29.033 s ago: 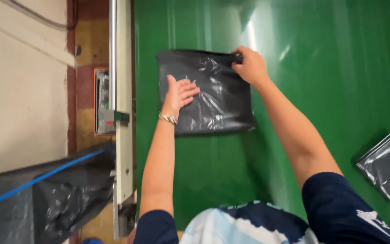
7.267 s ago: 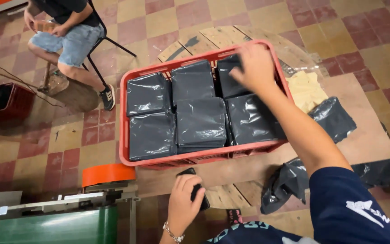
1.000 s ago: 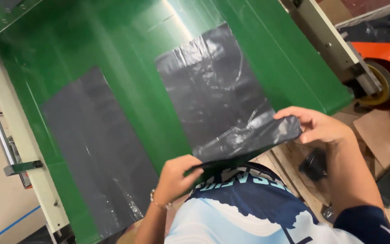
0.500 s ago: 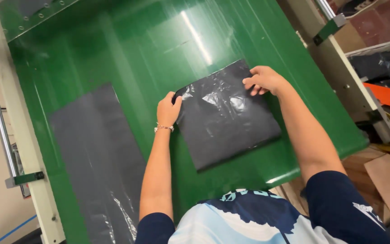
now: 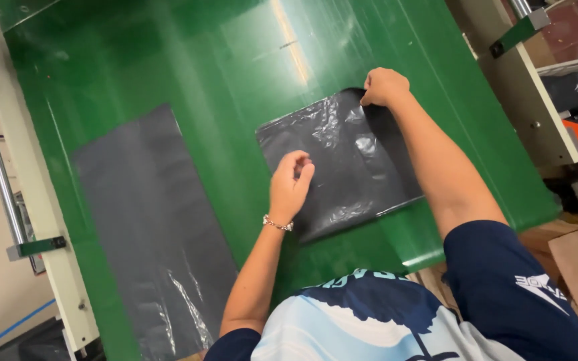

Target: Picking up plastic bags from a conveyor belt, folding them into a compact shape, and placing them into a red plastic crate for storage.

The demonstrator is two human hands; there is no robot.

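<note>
On the green conveyor belt [image 5: 168, 67], the crinkled black plastic bag [image 5: 342, 167] lay flat, right hand [image 5: 384, 87] pinching its far corner, left hand [image 5: 289, 187] loosely curled over its near-left part, flat grey sheet [image 5: 148, 227] well left.

Two bags on the belt [image 5: 168, 60] — flat bag [image 5: 148, 227] left, crinkled bag [image 5: 342, 160] right.
</note>
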